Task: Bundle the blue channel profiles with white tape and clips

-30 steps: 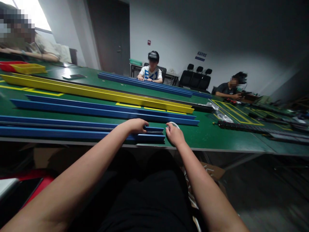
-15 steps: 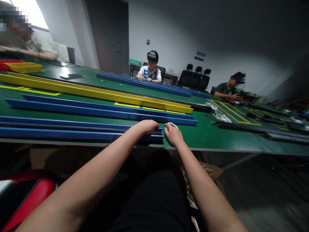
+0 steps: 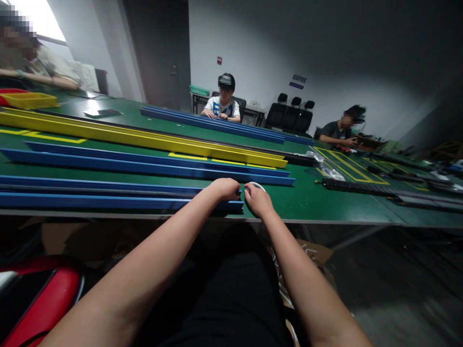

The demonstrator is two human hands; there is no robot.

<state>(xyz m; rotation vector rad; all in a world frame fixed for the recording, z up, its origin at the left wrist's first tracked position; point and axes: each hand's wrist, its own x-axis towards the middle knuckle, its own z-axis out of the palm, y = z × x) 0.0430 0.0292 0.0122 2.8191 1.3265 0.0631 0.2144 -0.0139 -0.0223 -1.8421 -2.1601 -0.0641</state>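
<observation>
A long blue channel (image 3: pixel 108 199) lies along the near table edge, with a thin dark strip (image 3: pixel 152 193) running inside it. My left hand (image 3: pixel 228 188) is over its right end, fingers curled in a pinch; what they hold is hidden. Just right of that end, my right hand (image 3: pixel 256 197) has its fingers bent, thumb and fingertips toward the left hand. A white curved rim (image 3: pixel 257 185) shows behind the right hand; most of that round thing is covered. A small gap separates the two hands.
A second blue channel (image 3: pixel 152 166) and a yellow channel (image 3: pixel 144 139) lie farther back on the green table (image 3: pixel 347 212). Beyond are more blue channels (image 3: pixel 217 126). Dark bars (image 3: pixel 358 188) and clear plastic (image 3: pixel 331 171) lie right. Several people sit around. A red seat (image 3: pixel 54 294) stands lower left.
The view has shifted slightly. Both hands stay at the channel's right end in nearly the same pose.
</observation>
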